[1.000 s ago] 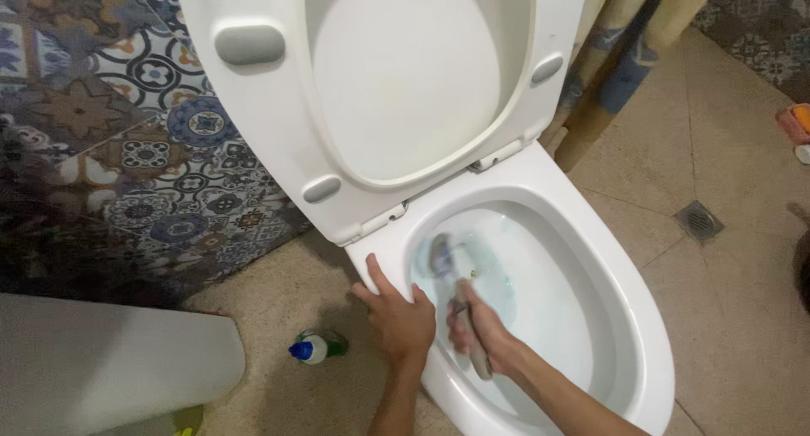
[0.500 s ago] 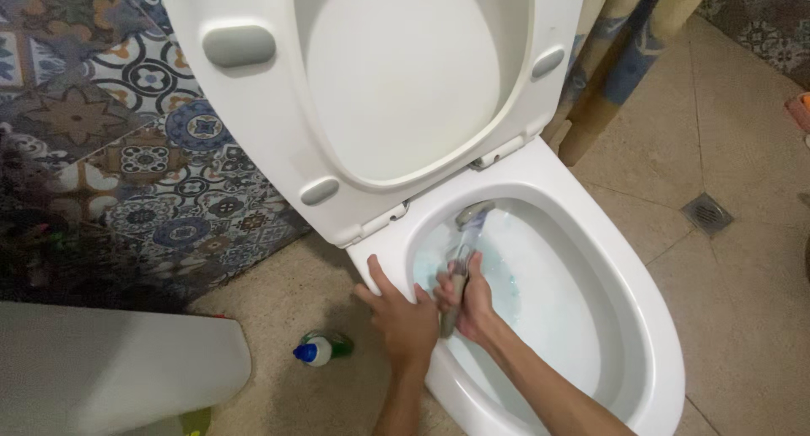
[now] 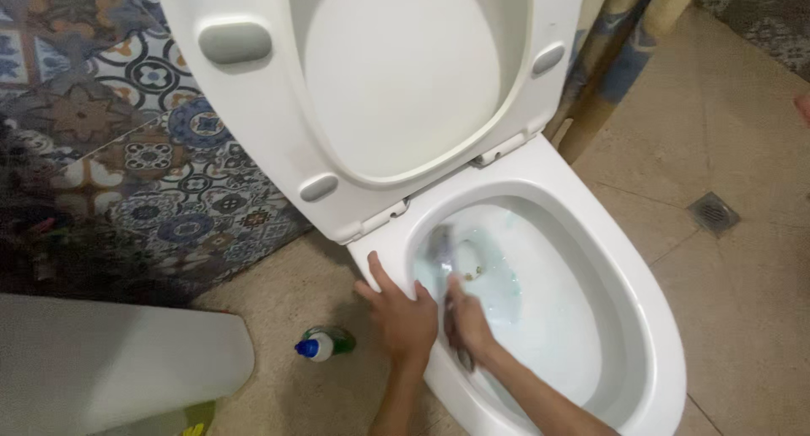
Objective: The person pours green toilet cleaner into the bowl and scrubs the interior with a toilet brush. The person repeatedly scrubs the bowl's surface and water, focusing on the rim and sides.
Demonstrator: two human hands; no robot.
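Scrubbing inside the bowl (image 3: 548,309), my right hand (image 3: 467,322) clamped on the brush (image 3: 440,249), left hand (image 3: 403,318) spread flat on the rim (blue foam covers the back wall, front side unscrubbed).

Green bottle with blue cap (image 3: 324,344) lying on beige floor (image 3: 742,301) near left; floor drain (image 3: 713,212) far right; patterned tiles (image 3: 160,149) left.

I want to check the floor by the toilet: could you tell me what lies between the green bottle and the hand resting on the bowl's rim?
In the head view, only bare beige floor tile lies between the green bottle and the left hand.
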